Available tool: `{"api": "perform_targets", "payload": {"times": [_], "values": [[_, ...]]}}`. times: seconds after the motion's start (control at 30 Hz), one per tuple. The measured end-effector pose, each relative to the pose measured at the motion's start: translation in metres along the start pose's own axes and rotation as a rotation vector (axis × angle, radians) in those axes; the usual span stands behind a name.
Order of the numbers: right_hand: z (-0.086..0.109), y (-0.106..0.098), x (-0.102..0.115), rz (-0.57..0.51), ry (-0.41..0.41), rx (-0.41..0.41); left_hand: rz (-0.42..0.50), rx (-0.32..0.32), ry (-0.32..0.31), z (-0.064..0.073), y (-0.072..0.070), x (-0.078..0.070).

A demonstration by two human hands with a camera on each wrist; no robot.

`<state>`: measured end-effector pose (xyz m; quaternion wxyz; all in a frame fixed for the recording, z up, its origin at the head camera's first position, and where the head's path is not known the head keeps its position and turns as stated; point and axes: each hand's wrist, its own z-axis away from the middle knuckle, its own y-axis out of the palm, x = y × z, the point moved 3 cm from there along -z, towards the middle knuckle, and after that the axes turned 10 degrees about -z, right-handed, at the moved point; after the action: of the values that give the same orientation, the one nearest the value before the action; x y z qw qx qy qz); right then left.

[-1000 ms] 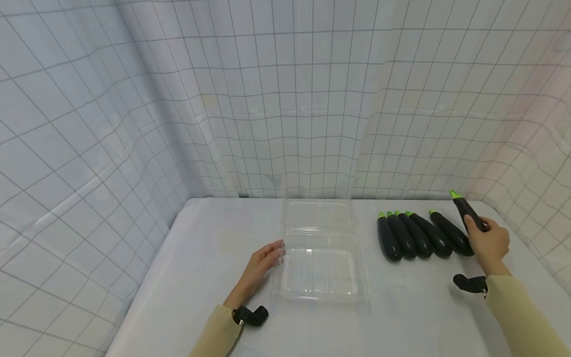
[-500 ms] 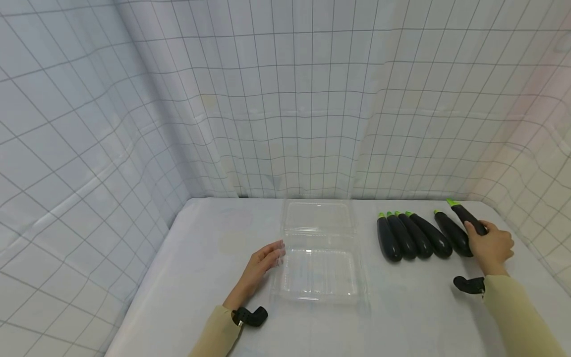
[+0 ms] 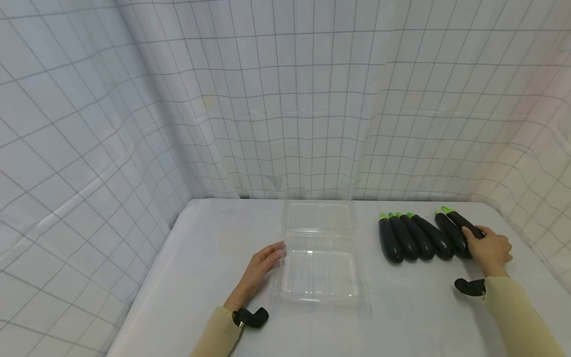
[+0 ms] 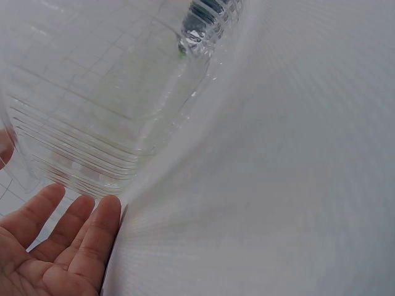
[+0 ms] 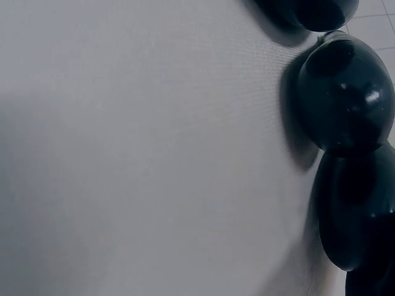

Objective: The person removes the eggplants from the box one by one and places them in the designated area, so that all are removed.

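My right hand (image 3: 490, 251) grips the lower end of a dark eggplant (image 3: 459, 218) with a green stem. This eggplant lies low beside another eggplant (image 3: 452, 235), at the right end of a row. Several similar eggplants (image 3: 418, 237) lie side by side to the left, stems pointing away. Rounded eggplant ends (image 5: 345, 92) fill the right edge of the right wrist view, where the hand itself does not show. My left hand (image 3: 265, 260) touches the left side of a clear plastic clamshell box (image 3: 318, 299). Its fingers (image 4: 92, 246) are nearly straight against the ribbed wall.
The clamshell's hinged lid (image 3: 318, 217) lies folded back behind its base. White cloth covers the table (image 3: 214, 258). Grid-patterned curtains (image 3: 285, 99) surround it at the back and sides. A black wrist-mounted device (image 3: 252, 317) sits on each wrist.
My right hand has lowered the gripped eggplant, bringing it leftward and down against the row's end. The eggplant beside it shifted slightly right earlier. My left hand has stayed at the box.
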<state>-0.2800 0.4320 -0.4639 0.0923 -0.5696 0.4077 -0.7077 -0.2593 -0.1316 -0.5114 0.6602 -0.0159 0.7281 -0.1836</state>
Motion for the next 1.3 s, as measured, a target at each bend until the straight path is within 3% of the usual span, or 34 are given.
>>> {"api": "perform_targets", "payload": {"times": [0.3, 0.57, 0.73, 0.83, 1.1, 1.3], "values": [[-0.002, -0.001, 0.0, -0.019, 0.047, 0.054, 0.012, -0.003, -0.006, 0.001, 0.001, -0.003], [-0.007, 0.001, -0.005, -0.025, 0.095, 0.1, 0.01, 0.036, -0.01, 0.012, -0.002, -0.031], [-0.01, 0.001, -0.008, -0.002, 0.11, 0.132, 0.001, 0.035, -0.017, 0.013, -0.002, -0.032], [-0.011, 0.001, -0.01, 0.014, 0.114, 0.148, -0.007, 0.036, -0.017, 0.012, -0.001, -0.032], [-0.01, 0.002, -0.01, 0.012, 0.1, 0.153, 0.019, 0.007, -0.021, 0.0, 0.0, -0.004], [-0.008, 0.003, -0.01, 0.005, 0.099, 0.14, 0.029, 0.001, -0.013, -0.001, 0.001, -0.001]]}}
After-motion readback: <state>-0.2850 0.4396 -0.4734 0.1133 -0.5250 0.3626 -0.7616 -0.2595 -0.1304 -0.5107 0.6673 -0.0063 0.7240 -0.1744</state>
